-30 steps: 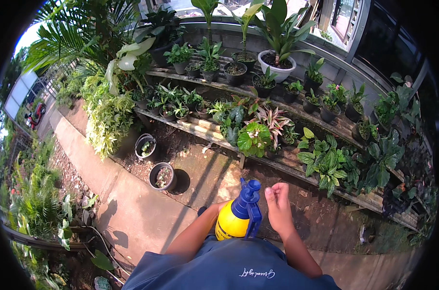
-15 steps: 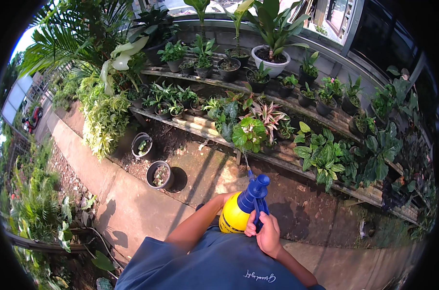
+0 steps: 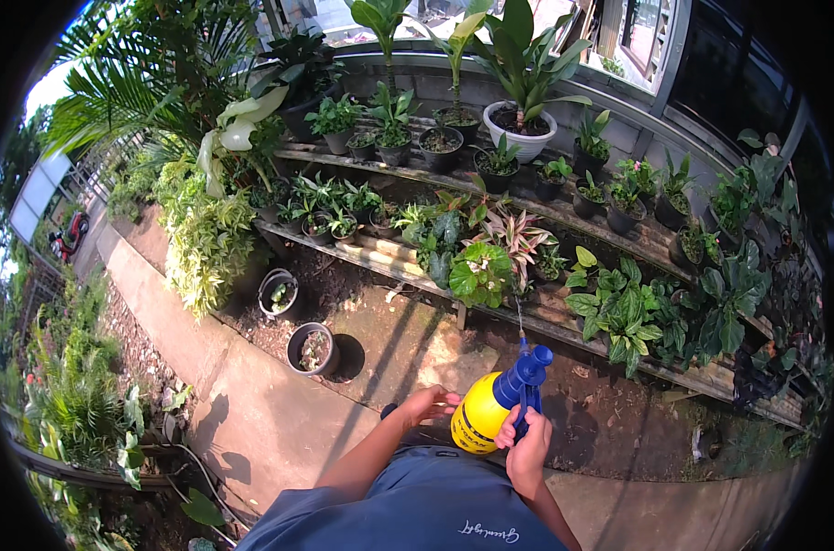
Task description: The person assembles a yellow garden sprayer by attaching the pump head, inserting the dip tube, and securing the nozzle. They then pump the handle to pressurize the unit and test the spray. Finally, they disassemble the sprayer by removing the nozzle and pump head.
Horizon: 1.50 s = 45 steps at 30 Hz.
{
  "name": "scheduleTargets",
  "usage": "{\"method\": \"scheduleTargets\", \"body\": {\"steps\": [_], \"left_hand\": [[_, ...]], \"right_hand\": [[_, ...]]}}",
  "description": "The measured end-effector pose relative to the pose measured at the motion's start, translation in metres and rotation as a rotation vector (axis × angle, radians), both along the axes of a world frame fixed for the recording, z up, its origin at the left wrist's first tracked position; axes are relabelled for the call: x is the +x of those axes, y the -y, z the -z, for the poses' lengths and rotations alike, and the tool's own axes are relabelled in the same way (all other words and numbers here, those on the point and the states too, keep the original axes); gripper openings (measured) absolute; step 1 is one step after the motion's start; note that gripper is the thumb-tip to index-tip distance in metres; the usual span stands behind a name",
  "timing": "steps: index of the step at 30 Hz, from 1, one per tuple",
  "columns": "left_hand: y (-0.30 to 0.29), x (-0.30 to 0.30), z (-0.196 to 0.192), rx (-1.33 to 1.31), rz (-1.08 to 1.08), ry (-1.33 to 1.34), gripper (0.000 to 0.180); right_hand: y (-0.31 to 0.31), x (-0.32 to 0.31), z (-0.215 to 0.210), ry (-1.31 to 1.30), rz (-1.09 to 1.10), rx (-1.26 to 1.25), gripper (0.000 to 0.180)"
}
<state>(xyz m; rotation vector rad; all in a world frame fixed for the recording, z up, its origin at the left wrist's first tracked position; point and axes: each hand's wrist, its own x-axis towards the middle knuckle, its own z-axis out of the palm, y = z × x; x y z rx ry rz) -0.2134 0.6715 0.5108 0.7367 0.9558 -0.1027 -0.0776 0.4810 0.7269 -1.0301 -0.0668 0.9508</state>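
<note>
A pump sprayer (image 3: 479, 411) with a yellow body and blue top is tilted in front of my body. My right hand (image 3: 527, 443) is wrapped around its blue handle. Beside the yellow body, my left hand (image 3: 428, 404) has its fingers stretched out; whether the fingertips touch the sprayer is hard to tell. The blue nozzle points away from me, toward the plant shelf. From its tip a thin pale streak runs up toward a bright green broad-leaved plant (image 3: 481, 274) and a pink-striped plant (image 3: 513, 237).
Tiered wooden shelves (image 3: 399, 266) carry several potted plants, including a large one in a white pot (image 3: 520, 138). Two dark pots, one nearer (image 3: 313, 349) and one farther (image 3: 278, 294), stand on the soil at left. A concrete path (image 3: 279, 404) crosses below them.
The sprayer and my right hand have shifted right. My left hand, earlier behind the yellow body, now shows at its left side with fingers extended. The view has shifted slightly.
</note>
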Motion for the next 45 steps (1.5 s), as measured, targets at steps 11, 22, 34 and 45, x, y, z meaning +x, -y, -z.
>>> {"method": "scheduleTargets", "body": {"steps": [11,22,34,45], "left_hand": [[-0.021,-0.046,-0.018,0.148,0.046,0.049,0.036],[-0.052,-0.074,-0.091,0.486,0.073,-0.111,0.033],[-0.048,-0.060,-0.192,0.958,-0.204,0.208,0.038],[0.052,-0.009,-0.201,1.055,0.105,0.101,0.037]], "right_hand": [[0.005,0.025,0.008,0.216,-0.158,-0.217,0.025],[-0.028,-0.022,0.024,0.169,-0.412,-0.018,0.029],[-0.016,-0.023,0.038,0.381,-0.523,-0.132,0.027],[0.045,-0.008,0.061,-0.113,-0.056,0.041,0.025]]}}
